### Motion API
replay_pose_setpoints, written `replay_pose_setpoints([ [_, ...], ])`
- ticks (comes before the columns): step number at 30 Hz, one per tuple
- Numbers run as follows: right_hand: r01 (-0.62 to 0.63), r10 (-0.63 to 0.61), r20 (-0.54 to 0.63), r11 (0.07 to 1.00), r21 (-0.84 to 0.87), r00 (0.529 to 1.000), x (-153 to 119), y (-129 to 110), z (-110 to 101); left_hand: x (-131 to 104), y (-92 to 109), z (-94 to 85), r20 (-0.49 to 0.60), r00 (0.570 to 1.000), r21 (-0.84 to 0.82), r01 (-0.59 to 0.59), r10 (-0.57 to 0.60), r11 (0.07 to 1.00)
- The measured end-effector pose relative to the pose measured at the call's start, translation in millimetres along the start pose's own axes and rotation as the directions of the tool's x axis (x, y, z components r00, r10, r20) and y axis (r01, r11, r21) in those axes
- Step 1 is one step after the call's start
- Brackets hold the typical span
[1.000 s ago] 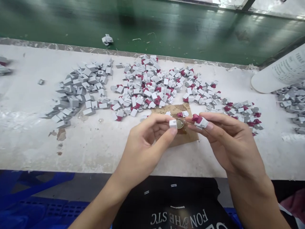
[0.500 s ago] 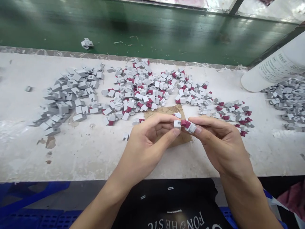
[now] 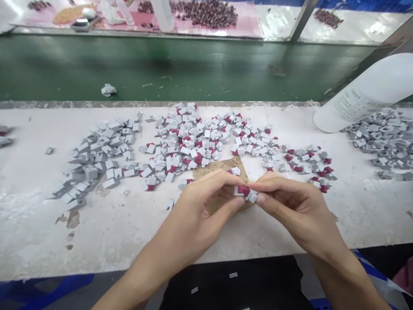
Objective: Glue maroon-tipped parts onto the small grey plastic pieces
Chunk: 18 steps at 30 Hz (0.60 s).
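Between thumb and fingers, my left hand (image 3: 206, 211) pinches a small light-grey plastic block (image 3: 238, 191). My right hand (image 3: 287, 206) is closed on a grey-and-maroon plastic piece (image 3: 251, 196), whose maroon end meets the block. How deep the two parts sit in each other is hard to see. Beneath my hands lies a piece of brown cardboard (image 3: 222, 167), partly hidden, with another grey-and-maroon piece (image 3: 235, 171) at its far side. A heap of grey and maroon pieces (image 3: 183, 142) spreads just beyond my hands.
Plain grey blocks (image 3: 103, 150) are heaped to the left. A white bottle (image 3: 361, 97) leans at the right beside more grey parts (image 3: 387, 140). Behind the white table (image 3: 106, 241) runs a green strip (image 3: 193, 69), with dark red parts (image 3: 209, 13) on a surface beyond.
The grey block and the maroon end, slightly apart before, are now together between my hands. The view has tilted up, showing more of the far surface.
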State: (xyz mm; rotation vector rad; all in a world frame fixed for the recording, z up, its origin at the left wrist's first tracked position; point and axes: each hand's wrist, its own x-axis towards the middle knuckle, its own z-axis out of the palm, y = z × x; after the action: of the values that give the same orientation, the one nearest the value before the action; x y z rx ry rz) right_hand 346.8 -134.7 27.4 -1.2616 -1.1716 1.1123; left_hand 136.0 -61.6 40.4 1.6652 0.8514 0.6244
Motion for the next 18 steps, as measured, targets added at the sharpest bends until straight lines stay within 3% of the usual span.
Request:
replay_pose_setpoints([
  [2,-0.013,0.013,0.012,0.999,-0.041,1.000,2.9,-0.2,-4.9,13.6,4.0,-7.0,0.063,0.997,0.053,0.031,-0.034,0.998],
  [4,-0.034,0.031,-0.033,0.993,-0.112,0.999,7.0,-0.5,-17.7,35.1,6.9,-17.1,0.058,0.996,0.118,0.059,-0.066,0.991],
  [7,-0.053,-0.045,-0.276,0.939,-0.341,0.960,14.9,-0.3,-52.8,81.3,9.6,-38.5,-0.113,0.992,0.293,0.087,-0.055,0.952],
  [9,-0.108,-0.164,-0.416,0.824,-0.557,0.894,20.8,1.5,-81.5,117.7,10.3,-54.6,-0.250,0.968,0.413,0.120,-0.014,0.903],
  [10,-0.147,-0.208,-0.433,0.742,-0.654,0.877,23.9,3.1,-95.1,136.1,10.4,-62.2,-0.308,0.951,0.449,0.154,-0.010,0.880],
  [13,-0.205,-0.203,-0.360,0.536,-0.819,0.910,33.5,11.6,-124.0,186.8,8.6,-80.4,-0.441,0.895,0.446,0.288,-0.072,0.848],
  [18,-0.184,-0.158,-0.287,0.468,-0.864,0.945,54.5,30.5,-125.7,245.9,-4.8,-95.9,-0.476,0.866,0.391,0.362,-0.151,0.846],
])
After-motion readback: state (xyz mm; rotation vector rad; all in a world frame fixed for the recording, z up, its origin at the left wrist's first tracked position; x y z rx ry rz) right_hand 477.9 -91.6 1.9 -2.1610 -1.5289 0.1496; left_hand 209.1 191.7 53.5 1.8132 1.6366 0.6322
